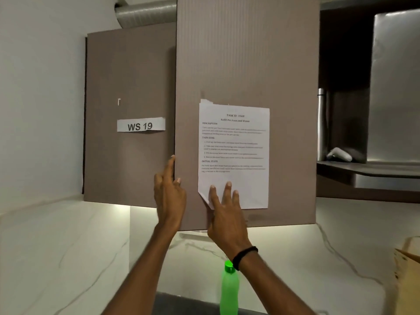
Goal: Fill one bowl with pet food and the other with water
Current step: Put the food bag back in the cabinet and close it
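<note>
Cabinet door (245, 64) contacted by both hands. Left hand (169, 192): fingers slightly apart, index laid straight along door's left edge; hold behind edge not visible. Right hand (223, 208): fingers straight, spread, pressed flat on door and on lower corner of paper sheet (234, 155). Bowls, pet food not in view. Green bottle (229, 289), judged likely water source, stands near, below right wrist.

Risks:
- left fingertips pinched against neighbouring door (129, 87) if door is pushed shut
- sheet corner torn under pressure
- bottle toppled by lowered forearm

Kitchen, by the look of brown wall cupboards (245, 64). Above them, ribbed silver exhaust duct (145, 12); right of them, steel hood (395, 87) and open shelf (363, 165) with a steel flask (321, 123); below them, lit marble-look backsplash (295, 258) and dark counter (181, 303).
</note>
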